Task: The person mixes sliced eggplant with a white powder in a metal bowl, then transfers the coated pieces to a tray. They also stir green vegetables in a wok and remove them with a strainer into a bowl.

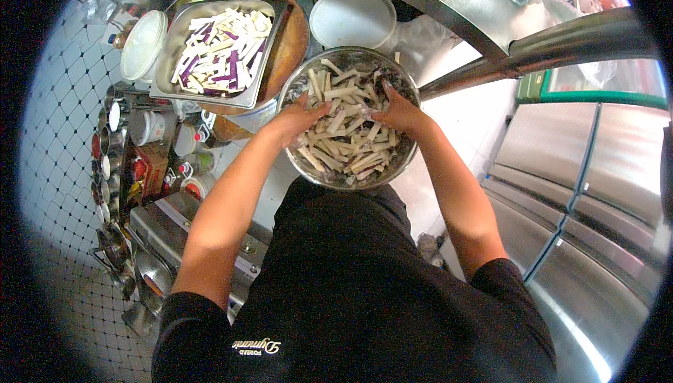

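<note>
A round metal bowl [351, 183] in front of me holds many pale eggplant strips [342, 120], dusted with whitish powder. My left hand [304, 119] reaches in over the bowl's left side, thumb lying on the strips, other fingers largely hidden. From the right side, my right hand [400, 112] dips in with thumb and forefinger spread among the strips; powder whitens its fingertips. Whether either hand grips any strips is unclear. Beyond and to the left, a rectangular steel pan [162, 87] contains cut eggplant pieces [223, 51] with purple skin on some.
Under the pan is a round wooden chopping block [295, 41]. A white round lid [353, 17] lies behind the bowl; a pale tub [144, 46] stands left of the pan. A steel bar [583, 41] crosses at right, above steel cabinet doors [547, 135]. Seasoning containers [108, 141] line the left.
</note>
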Tool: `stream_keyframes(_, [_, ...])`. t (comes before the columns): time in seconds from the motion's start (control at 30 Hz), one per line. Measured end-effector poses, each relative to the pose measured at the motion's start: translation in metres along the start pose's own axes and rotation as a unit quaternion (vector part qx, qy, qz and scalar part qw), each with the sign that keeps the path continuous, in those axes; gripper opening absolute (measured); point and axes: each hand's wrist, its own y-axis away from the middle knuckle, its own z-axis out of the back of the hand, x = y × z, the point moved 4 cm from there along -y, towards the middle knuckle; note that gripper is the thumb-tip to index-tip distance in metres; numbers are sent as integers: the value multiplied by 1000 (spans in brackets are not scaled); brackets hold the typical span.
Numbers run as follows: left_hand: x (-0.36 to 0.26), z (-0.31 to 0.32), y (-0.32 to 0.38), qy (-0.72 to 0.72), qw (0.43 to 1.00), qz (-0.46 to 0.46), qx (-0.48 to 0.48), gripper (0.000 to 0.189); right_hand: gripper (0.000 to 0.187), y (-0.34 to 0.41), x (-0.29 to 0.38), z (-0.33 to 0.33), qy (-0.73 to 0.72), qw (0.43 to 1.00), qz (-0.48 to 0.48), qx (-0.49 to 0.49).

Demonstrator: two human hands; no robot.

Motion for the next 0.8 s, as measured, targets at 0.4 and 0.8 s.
stream_keyframes(0.4, [-19,-23,19,-18,994,-87,-71,85,83,-21,-12,-32,-129,985,108,-32])
stream_keyframes(0.8, [-59,-19,63,-131,967,-189,-110,78,81,44,52,-6,45,963,243,-104])
